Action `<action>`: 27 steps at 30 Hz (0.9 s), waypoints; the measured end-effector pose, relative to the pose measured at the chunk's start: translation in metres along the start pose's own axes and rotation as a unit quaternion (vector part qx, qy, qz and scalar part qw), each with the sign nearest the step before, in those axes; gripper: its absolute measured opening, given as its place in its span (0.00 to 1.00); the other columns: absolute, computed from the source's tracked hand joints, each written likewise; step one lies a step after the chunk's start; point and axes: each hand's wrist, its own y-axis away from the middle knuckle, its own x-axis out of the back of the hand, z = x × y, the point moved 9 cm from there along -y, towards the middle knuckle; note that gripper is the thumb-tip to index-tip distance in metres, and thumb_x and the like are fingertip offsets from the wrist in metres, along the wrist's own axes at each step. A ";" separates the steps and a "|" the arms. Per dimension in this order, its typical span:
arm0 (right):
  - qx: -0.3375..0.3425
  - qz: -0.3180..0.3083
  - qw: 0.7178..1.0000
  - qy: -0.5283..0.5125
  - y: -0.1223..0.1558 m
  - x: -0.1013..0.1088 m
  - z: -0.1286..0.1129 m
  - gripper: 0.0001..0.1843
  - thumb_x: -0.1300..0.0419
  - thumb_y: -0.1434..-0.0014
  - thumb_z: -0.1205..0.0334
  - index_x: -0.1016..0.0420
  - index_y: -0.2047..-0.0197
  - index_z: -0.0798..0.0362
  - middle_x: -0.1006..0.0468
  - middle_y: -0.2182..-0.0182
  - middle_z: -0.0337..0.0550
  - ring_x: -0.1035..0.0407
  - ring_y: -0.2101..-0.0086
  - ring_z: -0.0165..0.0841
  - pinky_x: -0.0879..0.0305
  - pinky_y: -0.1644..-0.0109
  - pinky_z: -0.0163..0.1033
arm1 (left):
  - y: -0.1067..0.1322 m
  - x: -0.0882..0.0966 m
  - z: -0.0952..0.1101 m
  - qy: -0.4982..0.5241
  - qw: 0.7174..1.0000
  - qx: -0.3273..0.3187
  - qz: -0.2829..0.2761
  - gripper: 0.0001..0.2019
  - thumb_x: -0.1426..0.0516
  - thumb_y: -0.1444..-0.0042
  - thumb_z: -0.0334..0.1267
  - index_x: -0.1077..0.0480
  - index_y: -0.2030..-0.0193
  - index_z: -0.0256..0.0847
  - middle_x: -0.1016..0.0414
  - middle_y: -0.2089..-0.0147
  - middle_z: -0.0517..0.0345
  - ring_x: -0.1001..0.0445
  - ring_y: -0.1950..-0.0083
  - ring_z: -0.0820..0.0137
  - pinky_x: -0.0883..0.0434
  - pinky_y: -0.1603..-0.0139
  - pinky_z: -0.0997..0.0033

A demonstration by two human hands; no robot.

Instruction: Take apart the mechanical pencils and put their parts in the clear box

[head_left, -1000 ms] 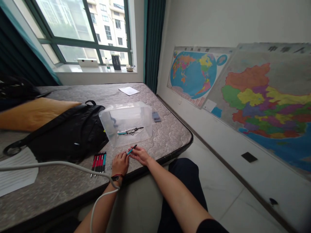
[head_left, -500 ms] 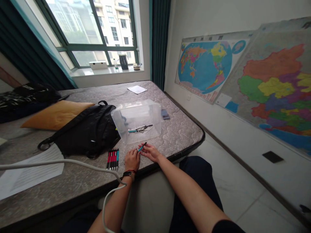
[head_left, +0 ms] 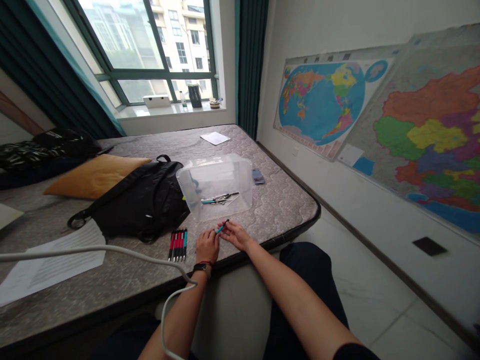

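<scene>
A teal and black pen point(head_left: 221, 228) is held between my two hands near the front edge of the mattress. My left hand point(head_left: 207, 245) is closed at its lower end, and my right hand point(head_left: 235, 236) pinches it from the right side. Left of my hands, several red, black and teal pens point(head_left: 177, 245) lie side by side in a row. Just beyond my hands a clear plastic box point(head_left: 215, 182) lies with its opening toward me, and several loose pen parts point(head_left: 219, 199) rest inside it.
A black backpack point(head_left: 150, 205) and a yellow pillow point(head_left: 98, 176) lie on the mattress point(head_left: 285, 200) to the left. Printed sheets point(head_left: 75, 260) are at the near left. A grey cable point(head_left: 127, 251) crosses in front of my left arm. A dark blue item point(head_left: 258, 176) sits right of the box.
The whole view has shifted slightly, so things sit a little farther right. My hands keep hold of the pen, with hardly any movement.
</scene>
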 end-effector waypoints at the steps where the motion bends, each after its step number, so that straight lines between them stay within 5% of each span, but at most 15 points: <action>1: 0.004 0.005 1.000 0.004 -0.001 0.002 0.001 0.16 0.29 0.50 0.58 0.27 0.61 0.55 0.19 0.56 0.49 0.25 0.55 0.37 0.29 0.50 0.45 | 0.000 -0.001 0.000 -0.002 1.000 0.003 -0.004 0.13 0.52 0.32 0.42 0.28 0.55 0.43 0.24 0.48 0.48 0.30 0.46 0.57 0.33 0.50 0.58; 9: -0.009 -0.036 0.999 -0.012 -0.004 0.002 0.006 0.23 0.27 0.52 0.61 0.26 0.53 0.53 0.20 0.54 0.47 0.25 0.52 0.36 0.30 0.47 0.43 | -0.001 -0.006 -0.004 -0.020 0.999 0.019 -0.026 0.13 0.51 0.33 0.42 0.27 0.54 0.43 0.24 0.48 0.50 0.30 0.46 0.59 0.33 0.48 0.60; 27: 0.011 -0.001 1.000 0.023 -0.003 0.002 0.004 0.18 0.26 0.54 0.60 0.26 0.63 0.55 0.19 0.61 0.44 0.24 0.59 0.33 0.28 0.52 0.41 | -0.001 -0.006 -0.005 -0.020 0.999 0.025 -0.026 0.14 0.51 0.32 0.42 0.28 0.50 0.41 0.24 0.48 0.49 0.30 0.45 0.58 0.33 0.48 0.60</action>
